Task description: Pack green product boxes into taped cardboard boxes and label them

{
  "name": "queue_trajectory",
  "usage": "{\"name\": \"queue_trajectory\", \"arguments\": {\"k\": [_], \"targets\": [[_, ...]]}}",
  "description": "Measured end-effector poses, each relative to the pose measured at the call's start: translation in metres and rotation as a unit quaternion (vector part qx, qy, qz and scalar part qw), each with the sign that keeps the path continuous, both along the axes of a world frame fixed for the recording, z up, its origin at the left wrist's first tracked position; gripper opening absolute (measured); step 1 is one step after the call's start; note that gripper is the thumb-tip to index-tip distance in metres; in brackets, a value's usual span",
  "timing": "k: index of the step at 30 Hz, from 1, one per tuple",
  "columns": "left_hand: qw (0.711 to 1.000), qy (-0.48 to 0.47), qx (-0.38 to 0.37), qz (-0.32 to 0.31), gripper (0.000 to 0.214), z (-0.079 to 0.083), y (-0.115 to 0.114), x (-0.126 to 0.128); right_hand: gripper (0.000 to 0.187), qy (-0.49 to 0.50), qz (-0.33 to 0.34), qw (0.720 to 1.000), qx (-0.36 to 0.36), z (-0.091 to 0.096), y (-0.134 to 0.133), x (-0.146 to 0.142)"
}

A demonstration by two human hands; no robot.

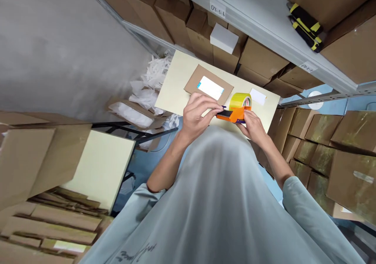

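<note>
Orange dispenser (237, 115), partly hidden, clamped in right grip (254, 127); unclear whether left grip (197, 113) pinches.

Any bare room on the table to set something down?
Left of the brown packet, out to the edge of the table; and a smaller patch between the white slip, right hand and right edge. Crowded: the middle, where the left hand meets the tape dispenser.
</note>
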State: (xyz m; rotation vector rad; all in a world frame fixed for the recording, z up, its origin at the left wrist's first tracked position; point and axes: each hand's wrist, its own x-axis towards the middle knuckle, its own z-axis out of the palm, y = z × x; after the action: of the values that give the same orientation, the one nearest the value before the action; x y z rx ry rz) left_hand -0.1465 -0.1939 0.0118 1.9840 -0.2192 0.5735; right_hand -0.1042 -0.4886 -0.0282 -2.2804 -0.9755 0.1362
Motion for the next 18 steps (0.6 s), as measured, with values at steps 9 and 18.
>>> {"name": "queue_trajectory", "arguments": {"k": [9,18], "targets": [[0.935,0.227,-0.22,0.161,0.028,-0.182,-0.026,-0.03,0.03,0.075,0.001,0.943,-0.325,-0.072,-0.037,-0.005],[0.895,0.278,-0.296,0.183,0.012,-0.272,-0.033,-0.016,0.038,0.078,-0.006,0.893,-0.443,-0.136,-0.01,0.008]]}}
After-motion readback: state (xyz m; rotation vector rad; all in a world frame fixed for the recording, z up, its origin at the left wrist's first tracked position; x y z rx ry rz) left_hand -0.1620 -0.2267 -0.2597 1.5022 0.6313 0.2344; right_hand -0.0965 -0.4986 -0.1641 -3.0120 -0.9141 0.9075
